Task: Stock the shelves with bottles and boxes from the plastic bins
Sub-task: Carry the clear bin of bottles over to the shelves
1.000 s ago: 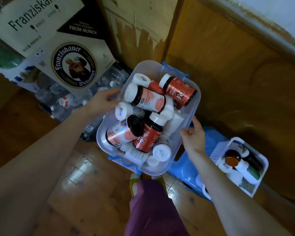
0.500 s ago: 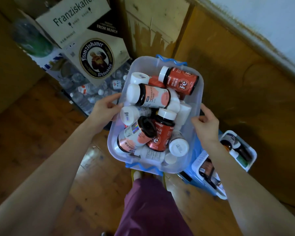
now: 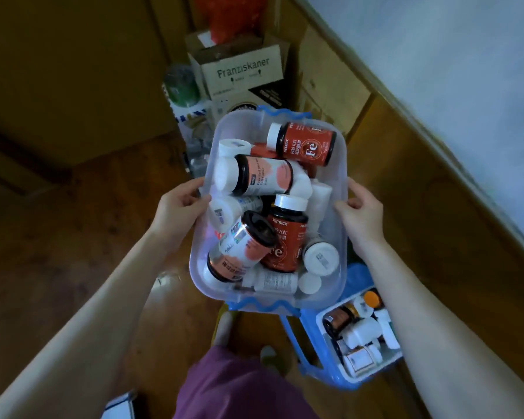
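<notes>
- left hand (image 3: 179,207) grasps the left rim of the clear bin (image 3: 343,237), fingers curled round the edge.
- right hand (image 3: 362,213) grasps the bin's right rim the same way.
- the bin is held between both hands above the wood floor (image 3: 88,222), full of jumbled bottles (image 3: 266,176); a red bottle (image 3: 303,145) lies at its far end.
- a second bin (image 3: 375,368) of bottles sits near right.
- a cardboard box (image 3: 242,74) stands far behind.

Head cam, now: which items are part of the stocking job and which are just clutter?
Job: clear bin, gripped by left hand and right hand; bottles in it; second bin of bottles, lower right.
Clutter: Franziskaner box; blue plastic frame by the second bin; wooden floor.
</notes>
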`<state>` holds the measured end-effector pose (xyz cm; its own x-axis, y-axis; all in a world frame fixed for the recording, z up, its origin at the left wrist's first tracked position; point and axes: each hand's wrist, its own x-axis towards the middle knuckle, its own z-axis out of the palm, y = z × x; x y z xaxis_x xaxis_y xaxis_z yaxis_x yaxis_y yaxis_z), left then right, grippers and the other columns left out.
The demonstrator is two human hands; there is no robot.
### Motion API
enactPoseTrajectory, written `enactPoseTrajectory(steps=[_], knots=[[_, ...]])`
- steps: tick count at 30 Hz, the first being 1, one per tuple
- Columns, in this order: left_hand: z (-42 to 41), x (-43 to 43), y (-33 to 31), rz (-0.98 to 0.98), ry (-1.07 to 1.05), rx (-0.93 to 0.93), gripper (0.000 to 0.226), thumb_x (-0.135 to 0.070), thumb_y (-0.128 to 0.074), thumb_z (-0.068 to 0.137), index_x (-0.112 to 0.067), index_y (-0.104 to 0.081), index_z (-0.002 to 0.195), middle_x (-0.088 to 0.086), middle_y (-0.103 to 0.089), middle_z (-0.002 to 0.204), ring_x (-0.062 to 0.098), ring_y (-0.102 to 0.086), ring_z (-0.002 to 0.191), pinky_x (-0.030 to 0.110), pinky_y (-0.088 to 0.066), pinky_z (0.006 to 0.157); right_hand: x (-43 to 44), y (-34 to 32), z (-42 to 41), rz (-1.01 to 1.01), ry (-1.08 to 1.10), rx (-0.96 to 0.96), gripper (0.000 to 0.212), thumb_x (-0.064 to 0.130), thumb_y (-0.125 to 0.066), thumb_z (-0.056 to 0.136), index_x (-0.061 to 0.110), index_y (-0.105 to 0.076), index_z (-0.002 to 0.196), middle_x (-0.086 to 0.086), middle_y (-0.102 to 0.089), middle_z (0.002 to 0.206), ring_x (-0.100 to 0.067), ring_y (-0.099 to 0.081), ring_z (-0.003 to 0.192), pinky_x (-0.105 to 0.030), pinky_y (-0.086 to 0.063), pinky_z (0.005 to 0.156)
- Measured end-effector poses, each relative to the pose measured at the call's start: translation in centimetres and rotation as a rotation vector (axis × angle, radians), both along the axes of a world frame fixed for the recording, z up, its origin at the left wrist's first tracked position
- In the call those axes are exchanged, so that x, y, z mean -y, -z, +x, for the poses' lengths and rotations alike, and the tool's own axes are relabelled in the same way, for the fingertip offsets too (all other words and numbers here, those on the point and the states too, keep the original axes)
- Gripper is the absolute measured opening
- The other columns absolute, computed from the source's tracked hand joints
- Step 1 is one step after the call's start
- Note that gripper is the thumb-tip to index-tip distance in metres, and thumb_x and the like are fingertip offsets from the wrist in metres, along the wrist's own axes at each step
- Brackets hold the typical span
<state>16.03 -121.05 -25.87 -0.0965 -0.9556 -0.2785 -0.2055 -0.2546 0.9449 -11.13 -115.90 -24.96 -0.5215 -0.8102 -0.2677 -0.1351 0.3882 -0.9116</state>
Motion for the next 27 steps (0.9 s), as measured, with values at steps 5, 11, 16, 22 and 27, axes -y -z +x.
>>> enactPoseTrajectory(steps=[5, 11, 16, 22, 27], knots=[[2.1, -8.1, -3.0, -0.027, -0.181, 0.037, 0.032, -0.003, -0.055, 0.090, -0.025, -0.064, 0.113, -0.007, -0.070, 0.067, 0.009, -0.064, 0.062, 0.021, -0.051, 0.056, -2.5, -2.1, 1.5, -0.021, -0.197, 0.003, 0.050, 0.008, -0.062, 0.084, 0.017, -0.051, 0.132, -0.016, -0.064, 0.106, -0.010, -0.056, 0.073, -0.036, -0.054, 0.080], [4.8, -17.4, -4.5, 0.068, -0.408, -0.007, 0.026, -0.012, -0.058, 0.090, -0.025, -0.066, 0.112, 0.010, -0.057, 0.066, 0.026, -0.052, 0.065, 0.038, -0.047, 0.064, -6.6, -4.2, 5.3, -0.027, -0.384, 0.013, 0.049, 0.004, -0.061, 0.083, 0.014, -0.052, 0.130, -0.023, -0.061, 0.112, -0.031, -0.062, 0.093, -0.043, -0.052, 0.085], [6.8, -26.0, -5.5, 0.085, -0.589, -0.027, 0.024, -0.010, -0.058, 0.091, -0.020, -0.064, 0.112, 0.004, -0.051, 0.059, 0.010, -0.051, 0.051, 0.018, -0.044, 0.047, -10.9, -4.6, 8.8, -0.034, -0.499, -0.018, 0.052, 0.001, -0.060, 0.081, 0.014, -0.051, 0.131, -0.024, -0.061, 0.107, -0.034, -0.059, 0.099, -0.039, -0.052, 0.085], [9.2, -37.9, -6.1, 0.057, -0.742, -0.037, 0.026, -0.013, -0.057, 0.091, -0.021, -0.064, 0.115, 0.011, -0.056, 0.072, 0.019, -0.055, 0.067, 0.022, -0.047, 0.050, -17.9, -4.3, 13.3, -0.072, -0.630, 0.005, 0.050, -0.002, -0.061, 0.078, 0.013, -0.056, 0.126, -0.003, -0.056, 0.067, -0.015, -0.051, 0.062, -0.027, -0.050, 0.063], [10.5, -47.7, -6.4, 0.037, -0.884, -0.067, 0.024, -0.010, -0.056, 0.091, -0.026, -0.067, 0.104, -0.004, -0.058, 0.054, 0.015, -0.057, 0.058, 0.037, -0.050, 0.067, -24.0, -4.6, 17.1, -0.078, -0.806, 0.046, 0.047, -0.001, -0.061, 0.078, 0.013, -0.059, 0.123, 0.004, -0.060, 0.073, -0.007, -0.054, 0.063, -0.015, -0.051, 0.056]])
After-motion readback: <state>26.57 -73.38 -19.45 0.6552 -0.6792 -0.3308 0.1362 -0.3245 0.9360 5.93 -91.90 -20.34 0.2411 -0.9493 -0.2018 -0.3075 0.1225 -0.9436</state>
